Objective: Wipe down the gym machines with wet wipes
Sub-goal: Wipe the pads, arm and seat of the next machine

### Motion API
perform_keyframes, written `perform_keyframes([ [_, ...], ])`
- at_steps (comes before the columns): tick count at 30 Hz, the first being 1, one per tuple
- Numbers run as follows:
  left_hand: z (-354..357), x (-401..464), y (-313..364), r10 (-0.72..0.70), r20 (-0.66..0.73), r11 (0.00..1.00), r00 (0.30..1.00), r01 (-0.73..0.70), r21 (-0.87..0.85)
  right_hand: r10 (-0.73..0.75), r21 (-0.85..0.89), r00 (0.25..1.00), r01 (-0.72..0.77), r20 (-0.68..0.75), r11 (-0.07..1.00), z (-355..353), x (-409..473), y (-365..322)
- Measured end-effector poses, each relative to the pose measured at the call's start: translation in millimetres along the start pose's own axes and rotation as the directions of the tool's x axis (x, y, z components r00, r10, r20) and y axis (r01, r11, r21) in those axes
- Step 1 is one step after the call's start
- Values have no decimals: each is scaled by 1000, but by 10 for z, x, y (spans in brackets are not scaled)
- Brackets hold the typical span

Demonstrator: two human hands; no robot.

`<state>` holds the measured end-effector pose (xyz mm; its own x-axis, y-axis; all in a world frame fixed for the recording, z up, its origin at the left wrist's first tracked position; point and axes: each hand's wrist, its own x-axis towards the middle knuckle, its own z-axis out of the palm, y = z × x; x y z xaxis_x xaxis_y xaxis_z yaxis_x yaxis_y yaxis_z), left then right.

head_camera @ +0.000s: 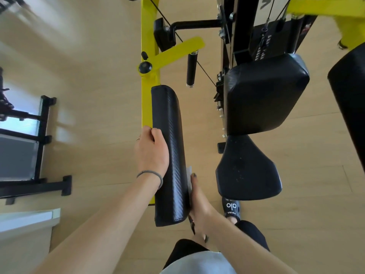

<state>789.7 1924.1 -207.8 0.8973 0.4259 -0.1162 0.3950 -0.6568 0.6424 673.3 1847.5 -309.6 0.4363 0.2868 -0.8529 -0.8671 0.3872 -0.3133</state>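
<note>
We note our left hand (152, 153) curls over the far edge of the arm pad (169, 155), steadying it. Our right hand (197, 202) presses a wet wipe (189, 173) flat-fingered against its near face. We advise long, overlapping strokes, keeping the pad braced.

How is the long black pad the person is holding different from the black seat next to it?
The long arm pad is narrow and stands on edge; the seat is wide, wedge-shaped and lies flat. The pad has a ribbed, woven-looking cover; the seat looks smooth with pale specks. The left hand grips the pad while the right hand presses a white wipe on its other side; nothing touches the seat. Both are black and padded.
</note>
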Motion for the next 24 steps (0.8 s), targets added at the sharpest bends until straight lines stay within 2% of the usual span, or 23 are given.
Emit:
perform_keyframes([
  [2,0,9,-12,0,-5,1000,1000,0,-5,27,9,1000,-27,-10,1000,47,-13,-281],
  [4,10,10,-21,-10,-8,1000,1000,10,-9,-17,-73,999,19,29,997,88,-80,-434],
  [7,11,18,-23,-10,-5,1000,1000,9,-15,18,-111,1000,-16,21,994,95,-205,-164],
  [11,4,14,-20,-11,6,999,1000,12,-40,-8,85,1000,5,30,996,97,-506,301],
  [13,1,9,-20,-11,11,999,1000,11,-49,18,264,1000,-16,-3,964,172,-557,325],
  [14,0,5,-26,-11,12,999,1000,11,-53,20,301,1000,-21,7,953,197,-557,311],
  [16,-1,2,-20,-9,14,998,1000,10,-64,28,267,1000,-30,11,963,233,-583,197],
  [20,-11,-5,-9,-2,13,999,1000,3,-45,10,49,997,-7,-77,999,249,-499,-104],
  [22,-16,-6,0,-14,9,999,1000,15,-45,-103,-141,994,98,-26,985,315,-534,-292],
  [24,-10,3,-4,-25,-2,998,1000,25,-57,-286,-217,958,281,10,935,401,-633,-370],
])
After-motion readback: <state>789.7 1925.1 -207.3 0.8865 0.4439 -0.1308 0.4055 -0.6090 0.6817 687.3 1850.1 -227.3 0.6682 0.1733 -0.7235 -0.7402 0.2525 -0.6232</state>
